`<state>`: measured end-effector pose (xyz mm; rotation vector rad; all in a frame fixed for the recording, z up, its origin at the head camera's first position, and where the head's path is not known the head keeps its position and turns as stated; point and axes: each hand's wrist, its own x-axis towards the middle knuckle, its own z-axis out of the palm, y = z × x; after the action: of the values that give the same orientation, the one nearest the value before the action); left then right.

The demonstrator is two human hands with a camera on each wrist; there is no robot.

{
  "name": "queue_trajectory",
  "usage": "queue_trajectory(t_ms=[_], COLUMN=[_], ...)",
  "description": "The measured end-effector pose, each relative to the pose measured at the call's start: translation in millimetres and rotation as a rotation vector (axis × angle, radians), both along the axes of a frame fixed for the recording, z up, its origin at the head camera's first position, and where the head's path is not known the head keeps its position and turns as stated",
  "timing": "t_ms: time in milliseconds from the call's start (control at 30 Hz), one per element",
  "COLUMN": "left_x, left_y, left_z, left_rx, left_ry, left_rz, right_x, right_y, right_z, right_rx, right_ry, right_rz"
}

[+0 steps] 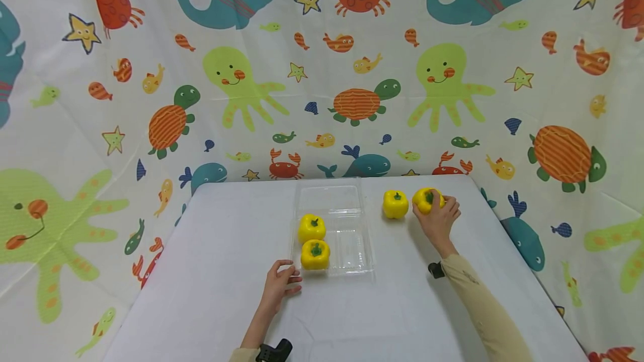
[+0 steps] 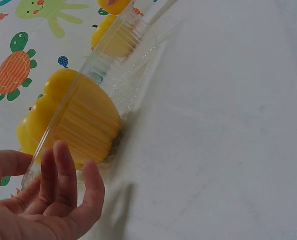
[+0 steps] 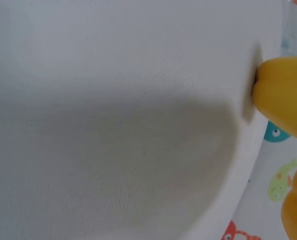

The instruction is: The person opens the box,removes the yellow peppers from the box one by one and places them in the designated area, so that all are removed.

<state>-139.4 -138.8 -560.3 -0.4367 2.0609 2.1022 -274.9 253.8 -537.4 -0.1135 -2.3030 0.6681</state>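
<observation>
Two yellow bell peppers, a front one (image 1: 315, 255) and one behind it (image 1: 312, 228), sit in the left side of a clear plastic container (image 1: 347, 261). At its near left corner, my left hand (image 1: 283, 285) pinches the rim between thumb and index finger (image 2: 26, 192), the other fingers loosely bent. My right hand (image 1: 437, 222) grips another yellow bell pepper (image 1: 425, 200) above the far right of the table; it shows at the right edge of the right wrist view, fingers out of sight. A further yellow bell pepper (image 1: 395, 204) stands on the table just left of that hand.
The container's clear lid (image 1: 329, 194) lies folded back towards the table's far edge. A white cloth covers the table (image 1: 216, 272). Behind and around it hangs a curtain (image 1: 312, 49) printed with sea animals. Each wrist wears a black camera strap (image 1: 274, 351).
</observation>
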Motion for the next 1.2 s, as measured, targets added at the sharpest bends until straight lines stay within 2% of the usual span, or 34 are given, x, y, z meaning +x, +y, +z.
queue_trajectory(t_ms=[133, 600, 1200], left_x=[-0.5, -1.6, -2.1], left_y=[-0.4, 0.3, 0.0], left_z=[0.4, -3.1, -2.0], left_rx=[-0.001, -0.013, -0.015], left_ry=[0.001, 0.001, 0.002], left_rz=[0.002, 0.000, -0.002], right_x=[-3.2, -10.7, -17.0], right_y=[-0.2, -2.9, 0.1], right_z=[-0.8, -4.5, -13.3], right_rx=[-0.001, -0.035, -0.031], right_ry=[-0.026, -0.214, -0.307], right_rz=[-0.014, -0.043, -0.021])
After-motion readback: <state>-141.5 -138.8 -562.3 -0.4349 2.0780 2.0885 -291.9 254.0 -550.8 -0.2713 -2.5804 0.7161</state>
